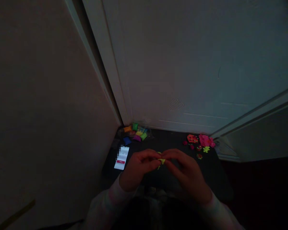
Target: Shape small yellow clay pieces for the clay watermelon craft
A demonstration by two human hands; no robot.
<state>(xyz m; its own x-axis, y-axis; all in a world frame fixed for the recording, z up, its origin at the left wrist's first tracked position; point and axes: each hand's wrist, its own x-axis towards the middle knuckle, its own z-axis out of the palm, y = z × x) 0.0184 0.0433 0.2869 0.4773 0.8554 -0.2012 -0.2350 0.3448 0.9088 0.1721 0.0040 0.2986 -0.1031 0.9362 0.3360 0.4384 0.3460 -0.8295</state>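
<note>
My left hand (145, 164) and my right hand (182, 166) meet over the middle of a dark low table. Between their fingertips is a small piece of yellow modelling clay (162, 161), pinched from both sides. More yellow shows just behind and below the fingers, but its shape is mostly hidden. Left of my left hand lies a phone (122, 158) with a lit white screen and a red button. Beyond my right hand sit small coloured clay shapes: a pink flower-like one (206, 140), an orange-red one (192, 138) and a yellow one (206, 149).
Several coloured clay packets (139, 132) lie with clear plastic at the table's back left, a blue packet (127, 140) nearest the phone. A white panel (182, 64) rises behind the dark tabletop (168, 140). A wall stands close at left. The light is dim.
</note>
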